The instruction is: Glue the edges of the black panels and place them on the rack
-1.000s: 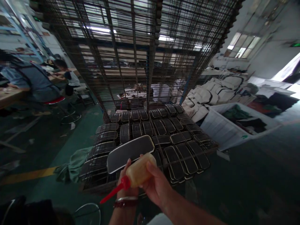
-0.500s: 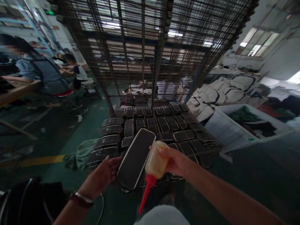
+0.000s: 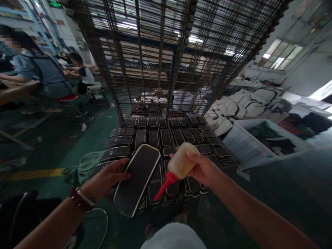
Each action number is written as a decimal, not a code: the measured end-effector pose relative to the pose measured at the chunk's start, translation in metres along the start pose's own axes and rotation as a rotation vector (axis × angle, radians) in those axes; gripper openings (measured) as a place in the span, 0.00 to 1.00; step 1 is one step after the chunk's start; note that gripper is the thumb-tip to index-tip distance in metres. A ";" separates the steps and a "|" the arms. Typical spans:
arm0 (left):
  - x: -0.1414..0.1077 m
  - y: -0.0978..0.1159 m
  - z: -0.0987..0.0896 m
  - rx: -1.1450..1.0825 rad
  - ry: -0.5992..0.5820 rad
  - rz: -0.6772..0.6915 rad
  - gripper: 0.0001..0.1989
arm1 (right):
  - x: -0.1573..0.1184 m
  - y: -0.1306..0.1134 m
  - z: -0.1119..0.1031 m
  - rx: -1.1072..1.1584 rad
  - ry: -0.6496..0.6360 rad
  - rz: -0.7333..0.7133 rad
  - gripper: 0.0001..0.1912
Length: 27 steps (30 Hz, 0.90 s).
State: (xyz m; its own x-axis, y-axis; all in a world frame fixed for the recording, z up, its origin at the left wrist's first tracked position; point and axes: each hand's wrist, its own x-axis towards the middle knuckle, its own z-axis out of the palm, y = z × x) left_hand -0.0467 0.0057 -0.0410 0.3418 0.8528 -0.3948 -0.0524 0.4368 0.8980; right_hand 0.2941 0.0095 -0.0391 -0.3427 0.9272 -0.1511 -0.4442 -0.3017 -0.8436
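My left hand [image 3: 114, 174] grips the left edge of a dark panel [image 3: 138, 178], thumb on its face. The panel is long, round-cornered and pale-rimmed, and it is tilted in the air. In my right hand [image 3: 203, 167] is a squeeze bottle [image 3: 183, 159] with yellowish contents, my fingers wrapped round its body. Its red nozzle [image 3: 166, 185] points down and left, just right of the held panel and apart from it. Behind and below, many similar dark panels [image 3: 166, 137] lie in rows on the lowest level of a wire rack.
The wire rack [image 3: 173, 52] rises in front of me. A white bin [image 3: 242, 145] with cloth stands at right, beside piled pale pieces [image 3: 241, 103]. Green cloth [image 3: 80, 167] lies on the floor at left. Two people [image 3: 52, 76] sit at tables farther left.
My left hand has closed on the panel's edge, and the panel has moved left and down. The bottle has shifted right and up, away from the panel, its nozzle now slanting more sideways.
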 end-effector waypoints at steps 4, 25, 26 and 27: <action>-0.011 -0.001 -0.010 0.082 -0.111 -0.002 0.17 | -0.002 -0.046 -0.001 -0.125 0.168 -0.310 0.25; -0.023 -0.001 0.006 0.035 -0.098 -0.059 0.21 | -0.002 -0.034 -0.003 -0.122 0.386 -0.436 0.25; -0.023 0.000 0.008 0.024 -0.092 -0.063 0.20 | -0.001 -0.033 -0.004 -0.113 0.397 -0.432 0.25; -0.022 0.001 0.010 0.011 -0.087 -0.069 0.20 | -0.002 -0.031 -0.004 -0.107 0.404 -0.427 0.25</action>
State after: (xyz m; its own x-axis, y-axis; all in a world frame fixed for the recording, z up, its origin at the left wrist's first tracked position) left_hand -0.0451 -0.0159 -0.0295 0.4246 0.7925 -0.4378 -0.0160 0.4901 0.8715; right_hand 0.3121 0.0185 -0.0149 0.1996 0.9788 0.0463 -0.3805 0.1210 -0.9168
